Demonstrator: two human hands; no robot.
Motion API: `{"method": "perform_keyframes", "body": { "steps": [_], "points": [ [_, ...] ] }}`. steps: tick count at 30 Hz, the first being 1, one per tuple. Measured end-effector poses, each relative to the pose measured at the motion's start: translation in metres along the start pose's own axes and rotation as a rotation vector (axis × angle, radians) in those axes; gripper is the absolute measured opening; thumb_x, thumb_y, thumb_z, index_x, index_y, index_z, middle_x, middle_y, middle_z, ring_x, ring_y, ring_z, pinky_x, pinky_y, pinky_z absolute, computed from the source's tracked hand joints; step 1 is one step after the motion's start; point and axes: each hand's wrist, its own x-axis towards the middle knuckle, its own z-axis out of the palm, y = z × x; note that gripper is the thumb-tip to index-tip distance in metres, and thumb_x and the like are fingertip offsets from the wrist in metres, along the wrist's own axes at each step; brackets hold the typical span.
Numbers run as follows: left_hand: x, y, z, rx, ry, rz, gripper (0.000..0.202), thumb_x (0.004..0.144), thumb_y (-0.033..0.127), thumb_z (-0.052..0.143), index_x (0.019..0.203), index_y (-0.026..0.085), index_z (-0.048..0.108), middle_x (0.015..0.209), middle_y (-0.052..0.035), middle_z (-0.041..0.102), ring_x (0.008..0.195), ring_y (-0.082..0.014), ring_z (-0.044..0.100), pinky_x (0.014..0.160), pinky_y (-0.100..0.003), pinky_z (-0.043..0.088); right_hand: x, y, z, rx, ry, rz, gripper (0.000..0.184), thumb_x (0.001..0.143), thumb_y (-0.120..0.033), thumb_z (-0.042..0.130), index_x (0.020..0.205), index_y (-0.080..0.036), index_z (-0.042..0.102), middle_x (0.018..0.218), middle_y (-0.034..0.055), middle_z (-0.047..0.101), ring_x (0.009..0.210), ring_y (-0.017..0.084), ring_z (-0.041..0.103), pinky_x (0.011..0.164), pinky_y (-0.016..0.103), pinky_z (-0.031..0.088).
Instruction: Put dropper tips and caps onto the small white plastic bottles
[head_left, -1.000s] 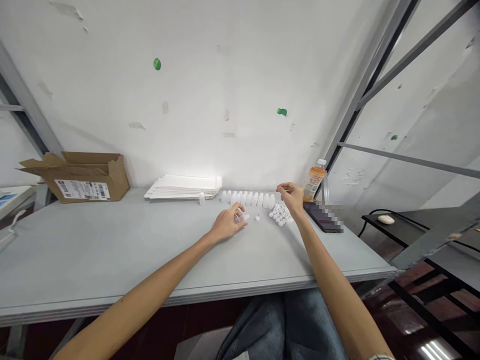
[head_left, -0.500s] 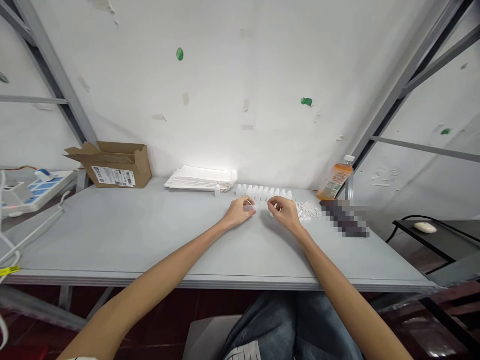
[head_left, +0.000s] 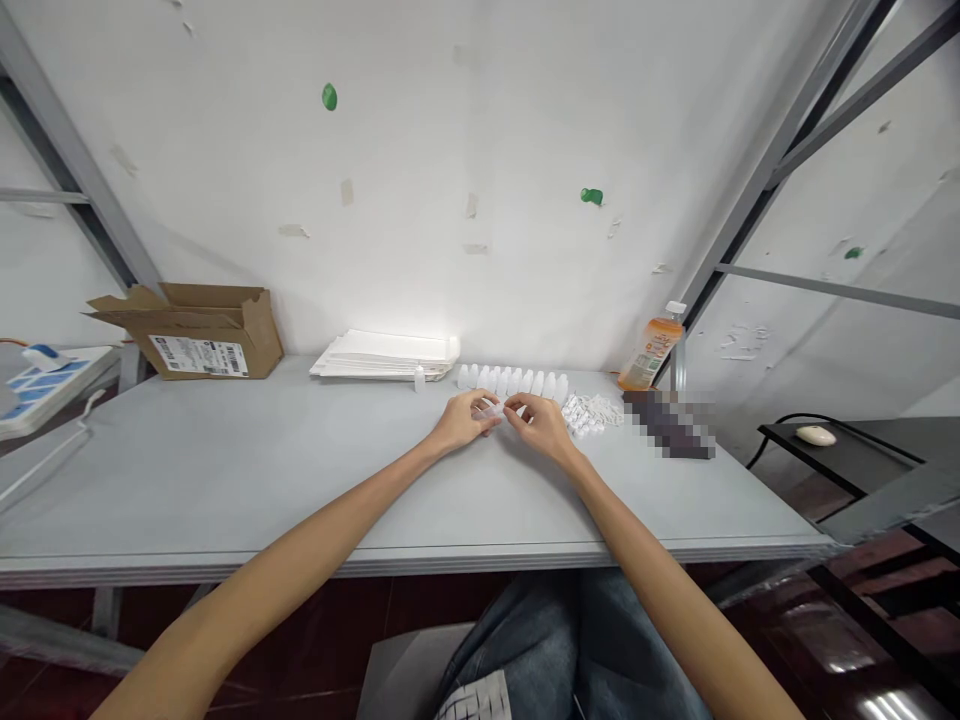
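Note:
My left hand (head_left: 465,421) grips a small translucent plastic bottle (head_left: 491,411) lying on its side. My right hand (head_left: 537,425) pinches the bottle's neck end from the right; anything small in that pinch is too tiny to make out. Just behind my hands stands a row of several white plastic bottles (head_left: 510,381). A heap of small white caps or nozzles (head_left: 591,412) lies right of my right hand. A lone white bottle (head_left: 419,378) stands further left.
The grey table (head_left: 225,480) holds a stack of white paper sheets (head_left: 386,355), an open cardboard box (head_left: 196,335), an orange drink bottle (head_left: 651,350) and a pixelated dark phone (head_left: 667,425). A white wall stands behind, with metal shelf uprights at both sides.
My right hand has moved left from above the heap of caps and joined my left hand at the bottle. My head has turned, levelling the view and shifting the table.

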Motion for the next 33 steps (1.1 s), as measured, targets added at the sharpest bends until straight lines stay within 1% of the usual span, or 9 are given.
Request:
{"method": "perform_keyframes", "body": {
  "steps": [4, 8, 12, 15, 18, 23, 27, 30, 33],
  "points": [
    [-0.001, 0.000, 0.001, -0.022, -0.018, 0.004, 0.035, 0.071, 0.038, 0.072, 0.095, 0.016, 0.061, 0.079, -0.0017, 0.065, 0.052, -0.0115, 0.061, 0.057, -0.026, 0.049, 0.001, 0.002, -0.001, 0.183, -0.074, 0.070, 0.022, 0.083, -0.033, 0.053, 0.089, -0.018, 0.068, 0.077, 0.0020, 0.070, 0.047, 0.011, 0.056, 0.052, 0.024, 0.042],
    [-0.003, 0.001, 0.002, -0.036, -0.031, 0.002, 0.034, 0.071, 0.037, 0.072, 0.094, 0.017, 0.058, 0.077, -0.0009, 0.065, 0.052, -0.0116, 0.062, 0.057, -0.025, 0.048, 0.003, 0.003, -0.002, 0.335, -0.130, 0.124, 0.022, 0.079, -0.034, 0.057, 0.086, -0.017, 0.068, 0.076, 0.0030, 0.069, 0.048, 0.012, 0.059, 0.047, 0.023, 0.042],
    [-0.004, 0.001, 0.002, -0.075, -0.057, -0.005, 0.037, 0.072, 0.036, 0.071, 0.098, 0.019, 0.052, 0.078, 0.0006, 0.064, 0.054, -0.0114, 0.063, 0.054, -0.023, 0.046, 0.004, 0.003, -0.006, 0.458, -0.169, 0.191, 0.023, 0.075, -0.036, 0.063, 0.085, -0.016, 0.068, 0.074, 0.0044, 0.069, 0.050, 0.013, 0.060, 0.041, 0.022, 0.038],
    [-0.004, 0.000, 0.002, -0.083, -0.071, 0.004, 0.038, 0.073, 0.035, 0.071, 0.100, 0.020, 0.049, 0.077, 0.0020, 0.063, 0.056, -0.0112, 0.064, 0.053, -0.021, 0.044, 0.004, 0.003, -0.009, 0.525, -0.207, 0.216, 0.026, 0.073, -0.039, 0.067, 0.084, -0.015, 0.068, 0.072, 0.0050, 0.068, 0.052, 0.014, 0.061, 0.039, 0.021, 0.037],
    [-0.004, -0.001, 0.001, -0.091, -0.081, 0.010, 0.039, 0.072, 0.032, 0.071, 0.101, 0.020, 0.048, 0.079, 0.0020, 0.063, 0.058, -0.0120, 0.065, 0.053, -0.021, 0.044, 0.004, 0.004, -0.010, 0.572, -0.243, 0.208, 0.030, 0.072, -0.042, 0.069, 0.085, -0.014, 0.069, 0.070, 0.0047, 0.067, 0.052, 0.014, 0.061, 0.039, 0.021, 0.039],
    [-0.006, -0.001, 0.000, -0.077, -0.064, 0.045, 0.038, 0.071, 0.031, 0.071, 0.100, 0.020, 0.049, 0.079, 0.0004, 0.066, 0.060, -0.0136, 0.066, 0.056, -0.022, 0.045, 0.003, 0.004, -0.010, 0.577, -0.267, 0.192, 0.033, 0.073, -0.043, 0.069, 0.089, -0.014, 0.072, 0.069, 0.0048, 0.068, 0.053, 0.015, 0.061, 0.040, 0.022, 0.041],
    [-0.009, 0.000, 0.001, 0.033, -0.019, 0.100, 0.038, 0.072, 0.030, 0.071, 0.104, 0.020, 0.052, 0.084, -0.0019, 0.071, 0.064, -0.0146, 0.066, 0.058, -0.023, 0.045, 0.003, 0.003, -0.011, 0.538, -0.272, 0.170, 0.033, 0.073, -0.043, 0.069, 0.088, -0.013, 0.073, 0.065, 0.0048, 0.067, 0.053, 0.015, 0.061, 0.042, 0.022, 0.041],
    [-0.011, 0.000, 0.002, 0.211, 0.008, 0.180, 0.035, 0.075, 0.027, 0.068, 0.106, 0.022, 0.053, 0.088, -0.0006, 0.074, 0.065, -0.0140, 0.065, 0.062, -0.024, 0.045, 0.003, 0.004, -0.013, 0.485, -0.274, 0.164, 0.033, 0.073, -0.042, 0.069, 0.087, -0.012, 0.074, 0.063, 0.0050, 0.067, 0.054, 0.014, 0.060, 0.044, 0.022, 0.040],
    [-0.012, 0.001, 0.001, 0.369, 0.041, 0.255, 0.031, 0.079, 0.025, 0.063, 0.109, 0.024, 0.053, 0.092, 0.0012, 0.074, 0.062, -0.0129, 0.062, 0.064, -0.025, 0.044, 0.002, 0.004, -0.013, 0.473, -0.279, 0.141, 0.034, 0.075, -0.041, 0.067, 0.090, -0.011, 0.074, 0.061, 0.0052, 0.066, 0.054, 0.015, 0.059, 0.044, 0.022, 0.040]
  ]
}}
